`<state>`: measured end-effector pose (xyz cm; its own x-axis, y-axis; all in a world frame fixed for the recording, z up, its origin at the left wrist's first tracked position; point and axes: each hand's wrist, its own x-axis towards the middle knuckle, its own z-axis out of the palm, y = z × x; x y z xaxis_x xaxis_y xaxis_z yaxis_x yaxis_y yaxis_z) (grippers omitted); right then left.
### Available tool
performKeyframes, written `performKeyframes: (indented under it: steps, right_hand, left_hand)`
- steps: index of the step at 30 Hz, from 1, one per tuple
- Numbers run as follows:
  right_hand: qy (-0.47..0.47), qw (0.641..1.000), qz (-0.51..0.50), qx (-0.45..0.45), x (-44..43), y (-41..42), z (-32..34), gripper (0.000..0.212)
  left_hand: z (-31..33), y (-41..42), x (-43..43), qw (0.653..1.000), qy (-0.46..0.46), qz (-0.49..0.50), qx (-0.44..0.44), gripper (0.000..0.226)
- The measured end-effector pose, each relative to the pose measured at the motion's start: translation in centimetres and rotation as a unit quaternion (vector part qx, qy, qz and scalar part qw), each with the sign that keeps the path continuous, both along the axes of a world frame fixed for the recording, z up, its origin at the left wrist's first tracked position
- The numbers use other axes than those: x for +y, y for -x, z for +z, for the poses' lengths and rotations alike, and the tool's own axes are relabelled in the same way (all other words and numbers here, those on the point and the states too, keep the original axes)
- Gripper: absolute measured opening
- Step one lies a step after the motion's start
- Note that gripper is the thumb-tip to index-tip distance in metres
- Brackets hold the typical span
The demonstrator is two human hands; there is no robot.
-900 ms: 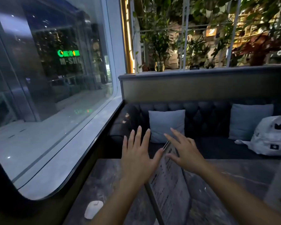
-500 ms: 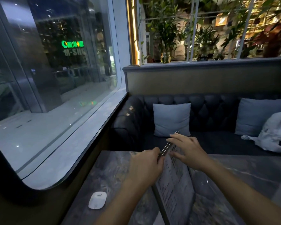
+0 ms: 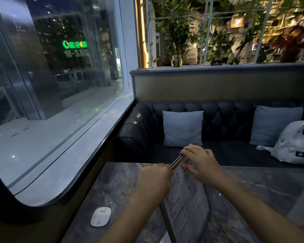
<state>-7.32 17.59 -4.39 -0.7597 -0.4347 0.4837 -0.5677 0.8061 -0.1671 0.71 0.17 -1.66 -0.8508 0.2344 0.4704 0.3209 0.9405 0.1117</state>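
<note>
A printed menu stand (image 3: 186,204) stands tilted on the dark marble table (image 3: 116,183), its metal-framed top edge (image 3: 178,157) pointing away from me. My left hand (image 3: 154,179) is curled round the near part of that top edge. My right hand (image 3: 200,163) lies over the far part of the edge, fingers bent across the printed face and fingertips on the frame. The bottom of the stand runs out of view below.
A small white rounded device (image 3: 100,216) lies on the table near the window (image 3: 60,102) on the left. Across the table is a dark tufted sofa (image 3: 226,120) with two grey cushions (image 3: 182,128) and a white backpack (image 3: 295,142). Plants stand behind it.
Both hands were spread open above the menu stand; they came down onto its top edge, the left hand curling round it. The view tilted down slightly.
</note>
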Motion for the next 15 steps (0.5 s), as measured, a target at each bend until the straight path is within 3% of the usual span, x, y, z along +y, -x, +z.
performKeyframes:
  steps: [15]
  right_hand:
    - [-0.047, 0.985, -0.107, 0.123, 1.9, -2.8, 0.9, 0.02]
  left_hand:
    - [-0.3, 2.6, -0.2, 0.997, -0.081, 0.019, -0.001, 0.019]
